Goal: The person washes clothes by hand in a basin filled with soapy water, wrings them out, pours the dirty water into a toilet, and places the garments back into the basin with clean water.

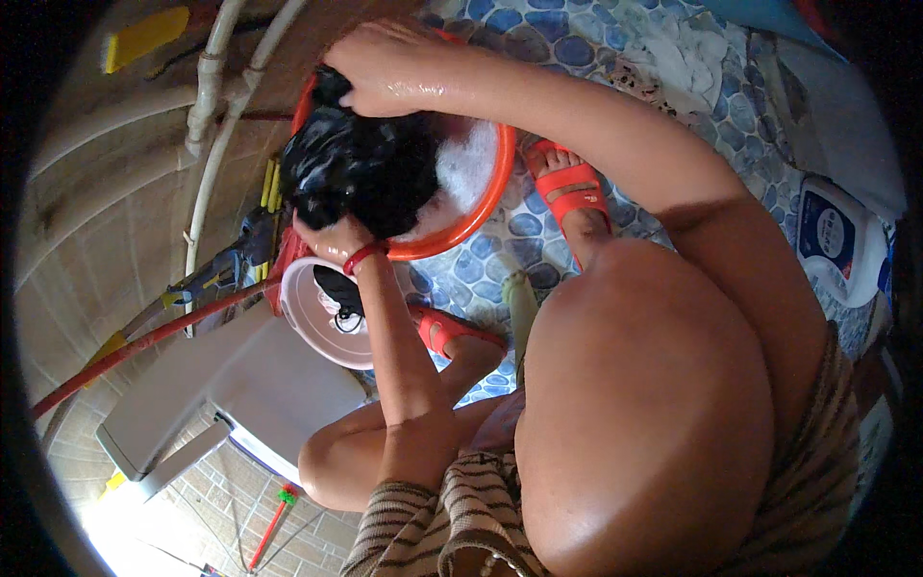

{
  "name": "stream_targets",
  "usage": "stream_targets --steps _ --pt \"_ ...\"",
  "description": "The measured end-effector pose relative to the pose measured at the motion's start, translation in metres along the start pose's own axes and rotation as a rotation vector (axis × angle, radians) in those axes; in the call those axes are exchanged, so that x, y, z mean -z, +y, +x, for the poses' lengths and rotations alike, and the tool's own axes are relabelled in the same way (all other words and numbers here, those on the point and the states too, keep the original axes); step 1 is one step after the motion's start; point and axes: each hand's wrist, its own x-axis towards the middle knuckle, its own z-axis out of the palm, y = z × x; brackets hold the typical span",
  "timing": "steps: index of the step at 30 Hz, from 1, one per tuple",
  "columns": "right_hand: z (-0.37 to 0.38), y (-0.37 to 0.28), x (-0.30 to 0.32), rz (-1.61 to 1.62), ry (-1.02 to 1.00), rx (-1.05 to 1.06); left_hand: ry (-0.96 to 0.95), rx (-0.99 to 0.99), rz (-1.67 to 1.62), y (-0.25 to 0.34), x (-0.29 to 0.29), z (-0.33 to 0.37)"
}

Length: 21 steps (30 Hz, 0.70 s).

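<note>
A wet black garment [370, 173] is bunched over an orange basin [508, 163] with white suds [466, 168] inside. My right hand [380, 72] reaches across to the basin's far side, its fingers closed on the cloth's upper part. At the near left rim, my left hand [335, 238] grips the lower end of the same garment, a red band round the wrist. The cloth hides most of the fingers. Below my left hand stands a pale pink basin [300, 322], partly behind my forearm, with a small black cloth [338, 288] and something white in it.
White cloth [687, 62] lies on the blue pebble-patterned floor [577, 53] at the far right. A white jug with a blue label [835, 240] is at the right. Pipes [207, 91] run along the left wall, above a grey-white appliance or cabinet [236, 385]. My feet are in red sandals [572, 188].
</note>
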Motion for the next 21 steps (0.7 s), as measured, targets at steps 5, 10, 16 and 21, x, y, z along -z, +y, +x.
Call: stream_targets --steps 5,10,16,21 --pt "-0.007 0.034 -0.068 -0.369 -0.007 0.094 -0.442 -0.217 0.769 0.04 -0.011 0.003" --pt "-0.011 0.07 -0.117 -0.455 -0.104 0.345 -0.618 -0.301 1.077 0.046 -0.043 -0.011" --pt "-0.027 0.095 -0.156 -0.558 -0.493 0.374 -0.841 -0.245 1.037 -0.023 -0.077 0.001" --pt "0.003 0.097 -0.134 -0.124 -0.783 -0.066 -1.233 -0.006 1.184 -0.069 -0.074 0.01"
